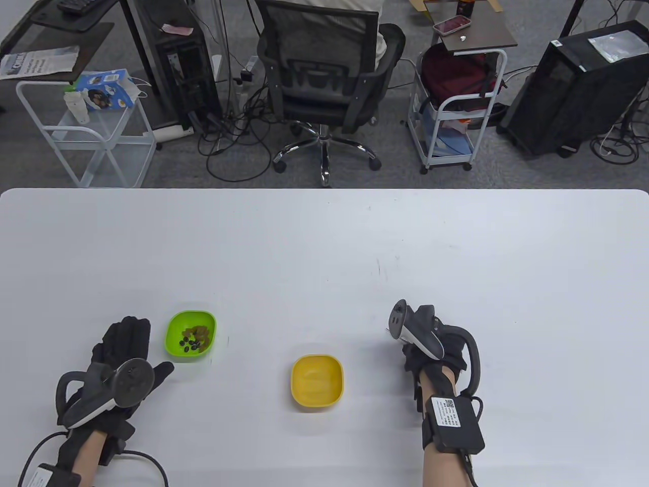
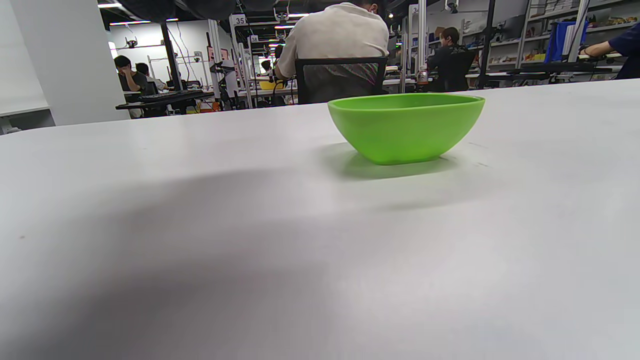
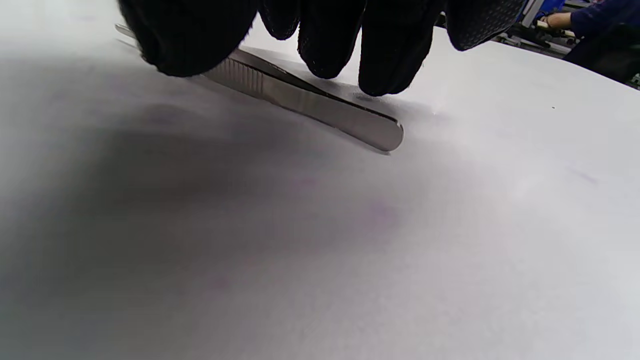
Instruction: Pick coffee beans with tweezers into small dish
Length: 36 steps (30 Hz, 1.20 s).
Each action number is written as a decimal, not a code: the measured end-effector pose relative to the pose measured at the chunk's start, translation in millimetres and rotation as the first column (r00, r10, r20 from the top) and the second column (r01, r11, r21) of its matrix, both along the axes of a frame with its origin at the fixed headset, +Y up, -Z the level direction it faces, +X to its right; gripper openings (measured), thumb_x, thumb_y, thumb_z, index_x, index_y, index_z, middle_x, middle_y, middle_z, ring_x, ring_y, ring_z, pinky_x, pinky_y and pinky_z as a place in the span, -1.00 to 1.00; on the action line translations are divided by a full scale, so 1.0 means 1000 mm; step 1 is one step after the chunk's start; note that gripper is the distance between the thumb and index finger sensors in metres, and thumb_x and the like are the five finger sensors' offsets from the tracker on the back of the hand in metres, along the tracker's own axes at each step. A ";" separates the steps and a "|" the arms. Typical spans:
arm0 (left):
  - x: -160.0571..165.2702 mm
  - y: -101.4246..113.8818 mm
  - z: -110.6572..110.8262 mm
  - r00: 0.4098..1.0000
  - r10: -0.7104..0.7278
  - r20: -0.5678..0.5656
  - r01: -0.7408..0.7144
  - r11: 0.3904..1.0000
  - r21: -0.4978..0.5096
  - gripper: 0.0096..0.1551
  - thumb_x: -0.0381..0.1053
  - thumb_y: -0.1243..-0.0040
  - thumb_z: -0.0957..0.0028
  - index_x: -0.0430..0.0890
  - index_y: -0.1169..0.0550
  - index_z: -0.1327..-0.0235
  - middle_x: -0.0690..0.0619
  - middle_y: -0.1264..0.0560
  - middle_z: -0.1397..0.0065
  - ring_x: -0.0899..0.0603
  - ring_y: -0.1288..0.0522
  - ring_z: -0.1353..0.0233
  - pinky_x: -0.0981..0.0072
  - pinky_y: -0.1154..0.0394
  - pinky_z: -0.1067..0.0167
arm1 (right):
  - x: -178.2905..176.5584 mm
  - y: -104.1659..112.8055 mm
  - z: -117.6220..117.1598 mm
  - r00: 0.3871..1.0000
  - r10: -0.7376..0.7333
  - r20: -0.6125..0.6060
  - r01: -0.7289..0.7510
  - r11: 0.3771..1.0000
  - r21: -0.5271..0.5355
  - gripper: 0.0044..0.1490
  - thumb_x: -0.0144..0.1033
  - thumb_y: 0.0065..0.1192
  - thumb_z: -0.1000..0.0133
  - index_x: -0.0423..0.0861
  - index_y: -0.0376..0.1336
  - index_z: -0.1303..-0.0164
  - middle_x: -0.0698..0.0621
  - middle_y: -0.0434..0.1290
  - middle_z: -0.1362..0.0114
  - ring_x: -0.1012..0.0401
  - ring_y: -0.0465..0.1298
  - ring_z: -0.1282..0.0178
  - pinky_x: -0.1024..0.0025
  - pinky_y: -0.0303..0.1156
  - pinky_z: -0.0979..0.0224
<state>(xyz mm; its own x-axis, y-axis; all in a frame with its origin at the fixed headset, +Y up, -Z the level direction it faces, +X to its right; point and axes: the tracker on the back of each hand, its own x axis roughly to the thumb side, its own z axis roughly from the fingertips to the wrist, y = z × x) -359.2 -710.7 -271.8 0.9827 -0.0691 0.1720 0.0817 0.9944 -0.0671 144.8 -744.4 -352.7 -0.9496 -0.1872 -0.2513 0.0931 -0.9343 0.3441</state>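
Right hand's grip [image 1: 431, 350], fingers [image 3: 385, 45] curled down onto the flat-lying tweezers [image 3: 310, 97] but not visibly clamped, sits right of the yellow dish [image 1: 317, 380], with the green bowl of beans [image 1: 191, 336] farther left beside the flat, spread left hand [image 1: 121, 365].

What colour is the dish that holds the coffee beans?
Bright green dish; the table view shows it best.

Right hand [image 1: 431, 345] and its tracker hide the tweezers [image 3: 310, 97] from the table view; wrist view cuts off the fingers [image 3: 385, 45] covering the tips, grip unclear.
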 end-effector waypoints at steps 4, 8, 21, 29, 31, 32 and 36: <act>0.000 0.000 0.000 1.000 0.003 0.000 -0.003 1.000 0.001 0.16 0.33 0.23 -0.17 -0.44 0.04 -0.77 -0.52 0.03 -0.81 -0.64 -0.10 -0.72 -0.52 -0.19 -0.50 | -0.001 -0.006 -0.002 0.999 0.033 -0.007 -0.033 0.999 -0.003 -0.09 -0.02 0.16 0.02 0.03 0.01 -0.57 -0.01 0.24 -0.62 -0.07 0.39 -0.52 -0.22 0.14 -0.69; 0.000 0.000 0.000 1.000 -0.001 0.002 0.001 1.000 0.000 0.16 0.33 0.23 -0.17 -0.44 0.04 -0.77 -0.52 0.03 -0.81 -0.64 -0.10 -0.72 -0.52 -0.19 -0.50 | 0.001 -0.007 -0.003 0.999 0.040 0.008 -0.041 0.999 0.005 -0.20 -0.04 0.15 0.02 0.06 0.07 -0.47 0.01 0.28 -0.55 -0.03 0.42 -0.45 -0.21 0.15 -0.68; 0.001 0.000 0.001 1.000 0.003 0.010 -0.003 1.000 0.007 0.16 0.32 0.22 -0.17 -0.45 0.04 -0.77 -0.51 0.03 -0.81 -0.64 -0.10 -0.71 -0.52 -0.20 -0.50 | 0.001 -0.006 -0.002 0.996 0.084 0.024 -0.086 0.994 0.074 -0.38 -0.11 0.15 0.06 0.12 0.21 -0.26 0.07 0.45 -0.32 0.07 0.53 -0.25 -0.08 0.37 -0.57; 0.002 0.000 0.001 1.000 -0.002 0.010 0.002 1.000 0.002 0.15 0.32 0.22 -0.18 -0.44 0.04 -0.77 -0.51 0.03 -0.81 -0.64 -0.10 -0.71 -0.52 -0.20 -0.50 | -0.001 -0.007 -0.003 0.993 0.118 -0.011 -0.117 0.990 0.076 -0.41 -0.13 0.13 0.03 0.08 0.21 -0.25 0.05 0.47 -0.28 0.07 0.54 -0.21 -0.09 0.37 -0.56; 0.001 0.000 0.001 1.000 -0.001 0.010 0.001 1.000 0.002 0.15 0.32 0.22 -0.18 -0.44 0.04 -0.77 -0.51 0.03 -0.81 -0.64 -0.11 -0.71 -0.52 -0.20 -0.50 | -0.002 -0.009 -0.003 0.993 0.117 -0.024 -0.115 0.991 0.064 -0.41 -0.15 0.10 0.01 0.06 0.19 -0.26 0.04 0.45 -0.29 0.06 0.53 -0.21 -0.11 0.36 -0.57; 0.001 0.000 0.001 1.000 0.003 0.008 -0.003 1.000 0.003 0.15 0.32 0.22 -0.18 -0.44 0.04 -0.77 -0.51 0.03 -0.81 -0.64 -0.11 -0.71 -0.52 -0.20 -0.50 | -0.002 -0.011 -0.002 0.993 0.118 -0.028 -0.116 0.991 0.061 -0.41 -0.16 0.07 0.00 0.04 0.17 -0.27 0.02 0.43 -0.30 0.06 0.52 -0.22 -0.12 0.34 -0.58; 0.000 0.001 0.000 1.000 0.005 0.004 -0.005 1.000 0.006 0.15 0.32 0.22 -0.18 -0.44 0.04 -0.77 -0.51 0.03 -0.81 -0.63 -0.11 -0.71 -0.51 -0.20 -0.50 | -0.002 -0.011 -0.002 0.991 0.128 -0.041 -0.126 0.991 0.039 -0.41 -0.18 0.03 -0.03 0.03 0.12 -0.30 0.02 0.39 -0.33 0.07 0.50 -0.24 -0.13 0.32 -0.59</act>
<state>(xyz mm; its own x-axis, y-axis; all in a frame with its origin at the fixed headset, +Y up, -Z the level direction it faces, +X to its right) -358.9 -709.4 -271.4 0.9824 -0.0656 0.1750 0.0772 0.9952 -0.0605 142.6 -755.8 -354.5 -0.9288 -0.2986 -0.2197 0.2259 -0.9258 0.3031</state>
